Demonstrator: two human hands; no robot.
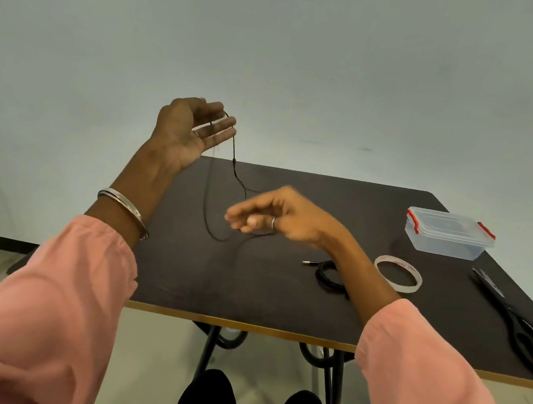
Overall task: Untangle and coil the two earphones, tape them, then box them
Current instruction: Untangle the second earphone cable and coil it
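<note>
Cord is what matters here: I see the black earphone cable [233,165] hanging from my raised left hand [186,133], above the table's far left corner, draped over the straight fingers [224,127] with the palm turned up. From there it runs almost straight down, then loops across the table [203,281] and passes under my right hand [276,218], which hovers lower and nearer the middle. That hand is blurred; its fingers are loosely curled toward the left, and I cannot tell whether they have the cable pinched or merely sit over it.

So the strand's long axis runs top-left to lower-right, between the two hands, and the right hand is the nearer one to the slack lying on the table. I judge that the next wrap calls for carrying that slack up and leftward to the left fingers.

The second earphone [328,275] lies coiled near the front edge, behind my right forearm, its plug pointing left. Just right of it sits the tape roll [398,274]; the clear box [447,234] stands lidded toward the far right corner, scissors [517,323] along the right edge.
</note>
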